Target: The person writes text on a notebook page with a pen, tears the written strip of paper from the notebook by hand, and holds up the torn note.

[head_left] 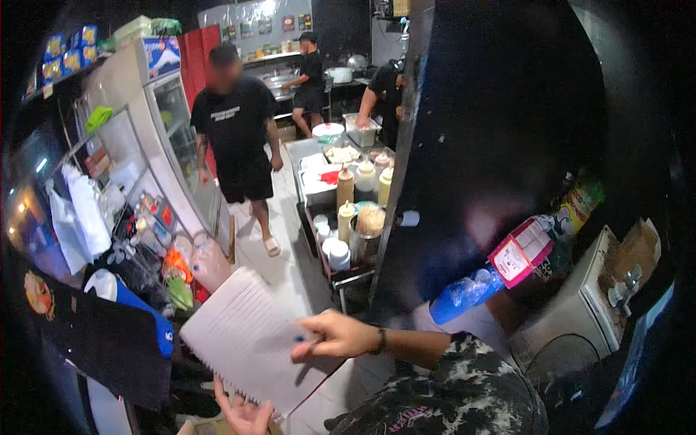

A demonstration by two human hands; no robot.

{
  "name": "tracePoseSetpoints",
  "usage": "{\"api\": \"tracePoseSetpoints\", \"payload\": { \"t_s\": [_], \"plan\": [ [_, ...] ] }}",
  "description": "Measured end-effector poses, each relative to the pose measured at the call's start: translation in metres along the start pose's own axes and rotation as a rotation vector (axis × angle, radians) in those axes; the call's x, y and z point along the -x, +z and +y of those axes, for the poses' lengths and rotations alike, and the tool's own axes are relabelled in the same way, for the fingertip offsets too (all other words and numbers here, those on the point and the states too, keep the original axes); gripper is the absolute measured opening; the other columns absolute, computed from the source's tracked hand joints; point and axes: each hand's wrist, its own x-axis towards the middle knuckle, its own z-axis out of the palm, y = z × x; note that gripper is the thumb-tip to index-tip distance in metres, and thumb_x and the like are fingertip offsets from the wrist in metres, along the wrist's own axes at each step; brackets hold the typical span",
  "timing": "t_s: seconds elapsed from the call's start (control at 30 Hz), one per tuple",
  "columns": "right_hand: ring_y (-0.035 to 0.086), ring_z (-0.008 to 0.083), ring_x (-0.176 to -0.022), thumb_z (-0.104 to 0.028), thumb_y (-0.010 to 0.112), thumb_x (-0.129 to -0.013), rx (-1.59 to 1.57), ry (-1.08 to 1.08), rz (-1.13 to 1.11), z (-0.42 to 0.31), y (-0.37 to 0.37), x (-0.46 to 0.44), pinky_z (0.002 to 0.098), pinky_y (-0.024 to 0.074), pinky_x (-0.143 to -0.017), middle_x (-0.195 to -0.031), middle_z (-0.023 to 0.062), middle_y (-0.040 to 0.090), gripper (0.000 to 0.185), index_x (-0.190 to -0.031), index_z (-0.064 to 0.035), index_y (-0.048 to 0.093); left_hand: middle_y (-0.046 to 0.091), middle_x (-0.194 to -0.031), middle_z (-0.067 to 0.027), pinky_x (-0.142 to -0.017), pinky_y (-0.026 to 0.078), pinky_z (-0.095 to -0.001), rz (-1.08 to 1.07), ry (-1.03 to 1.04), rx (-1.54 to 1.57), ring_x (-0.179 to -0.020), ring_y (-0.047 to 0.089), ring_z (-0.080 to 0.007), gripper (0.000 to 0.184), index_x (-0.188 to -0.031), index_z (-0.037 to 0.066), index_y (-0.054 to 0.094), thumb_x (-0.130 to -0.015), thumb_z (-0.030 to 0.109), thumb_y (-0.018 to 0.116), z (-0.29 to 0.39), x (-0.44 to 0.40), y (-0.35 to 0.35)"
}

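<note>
So, left hand (pixel 245 416) is gripping the notebook (pixel 243 337), right hand (pixel 337 336) is pinching what looks like a pen (pixel 299 339); any stroke is probably needing a steady page.

Black wall (pixel 507 87) | pale tiled floor (pixel 288 210) | glass-door fridge (pixel 170 119) | lit back wall (pixel 254 11)

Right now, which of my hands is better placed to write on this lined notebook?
Your right hand, I'd say: it is over the lined spiral notebook, pinching what looks like a blue-ended pen, though blurred. Your left hand seems taken up with holding the notebook at its bound edge.
</note>
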Motion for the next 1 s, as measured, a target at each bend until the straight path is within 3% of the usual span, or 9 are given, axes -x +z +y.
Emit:
{"api": "tracePoseSetpoints", "payload": {
  "t_s": [0.03,0.1,0.27,0.47,0.57,0.63,0.77,0.97,1.0],
  "plan": [
    [0.062,0.0154,-0.080,-0.020,0.060,-0.084,0.133,0.065,0.098,-0.005,-0.024,0.015,0.0315,0.0478,-0.069,-0.095,0.0129,0.063,0.032,-0.105,0.0029,0.052,0.037,-0.135,-0.0111,-0.093,0.039,-0.0383,-0.060,0.039,-0.097,-0.117,0.040,-0.0294,0.074,-0.139,0.011,0.017,-0.081,0.015,0.063,0.018,-0.007,0.035],
    [0.062,0.0147,-0.080,-0.020,0.062,-0.083,0.281,0.015,0.317,-0.007,-0.070,0.045,0.0311,0.0482,-0.068,-0.092,0.0163,0.063,0.037,-0.108,0.0028,0.049,0.048,-0.117,-0.0194,-0.090,0.039,-0.0376,-0.044,0.170,0.041,-0.106,0.048,-0.0272,0.099,-0.140,0.014,0.000,-0.062,-0.015,0.054,0.017,-0.034,0.106],
    [0.054,0.0149,-0.090,-0.014,0.067,-0.079,0.460,-0.274,0.861,-0.058,-0.207,0.125,0.0294,0.0474,-0.073,-0.100,0.0082,0.054,0.046,-0.116,-0.0018,0.041,0.058,-0.099,-0.0177,-0.071,0.050,-0.0296,-0.364,0.863,-0.413,-0.092,0.058,-0.0266,0.033,-0.100,0.000,0.060,-0.069,-0.008,0.061,0.028,-0.105,0.270],
    [0.055,0.0140,-0.087,-0.015,0.069,-0.077,0.530,-0.402,0.938,-0.135,-0.362,0.149,0.0279,0.0471,-0.073,-0.099,0.0082,0.056,0.049,-0.116,-0.0018,0.042,0.056,-0.096,-0.0141,-0.076,0.045,-0.0320,-0.228,1.173,-0.386,-0.088,0.056,-0.0263,0.036,-0.105,0.006,0.060,-0.070,-0.001,0.063,0.056,-0.147,0.448],
    [0.061,0.0184,-0.081,-0.022,0.068,-0.078,0.856,-0.448,0.983,-0.148,-0.413,0.144,0.0298,0.0489,-0.069,-0.096,0.0114,0.060,0.046,-0.113,-0.0020,0.046,0.053,-0.101,-0.0142,-0.085,0.037,-0.0351,0.013,1.260,-0.612,-0.098,0.050,-0.0283,0.039,-0.109,0.008,0.058,-0.071,0.009,0.067,0.058,-0.165,0.491],
    [0.062,0.0224,-0.080,-0.025,0.068,-0.077,0.956,-0.413,1.032,-0.152,-0.426,0.138,0.0316,0.0496,-0.068,-0.095,0.0127,0.061,0.046,-0.112,-0.0031,0.048,0.041,-0.124,-0.0202,-0.094,0.028,-0.0437,0.321,1.384,-0.860,-0.112,0.038,-0.0348,0.042,-0.110,0.009,0.058,-0.070,0.019,0.071,0.056,-0.177,0.508],
    [0.062,0.0309,-0.077,-0.033,0.070,-0.073,1.421,-0.569,1.146,-0.144,-0.441,0.132,0.0351,0.0504,-0.061,-0.095,0.0145,0.061,0.046,-0.108,-0.0083,0.053,0.027,-0.138,-0.0223,-0.100,0.017,-0.0518,0.388,1.526,-0.964,-0.125,0.026,-0.0397,0.051,-0.116,0.017,0.054,-0.072,0.037,0.068,0.055,-0.205,0.517],
    [0.060,0.0275,-0.072,-0.031,0.069,-0.074,1.672,-0.686,1.161,-0.171,-0.454,0.149,0.0311,0.0491,-0.063,-0.102,0.0146,0.058,0.044,-0.104,-0.0029,0.056,0.032,-0.139,-0.0066,-0.099,0.013,-0.0574,0.320,1.500,-1.148,-0.128,0.026,-0.0300,0.059,-0.122,0.028,0.051,-0.070,0.055,0.060,0.079,-0.204,0.525],
    [0.056,0.0226,-0.069,-0.035,0.065,-0.077,1.314,-0.843,1.212,-0.174,-0.457,0.152,0.0286,0.0464,-0.061,-0.094,0.0129,0.057,0.042,-0.103,-0.0025,0.056,0.032,-0.139,-0.0067,-0.098,0.013,-0.0582,0.306,1.460,-1.183,-0.128,0.026,-0.0298,0.058,-0.122,0.031,0.051,-0.070,0.055,0.059,0.080,-0.203,0.525]
  ]
}}
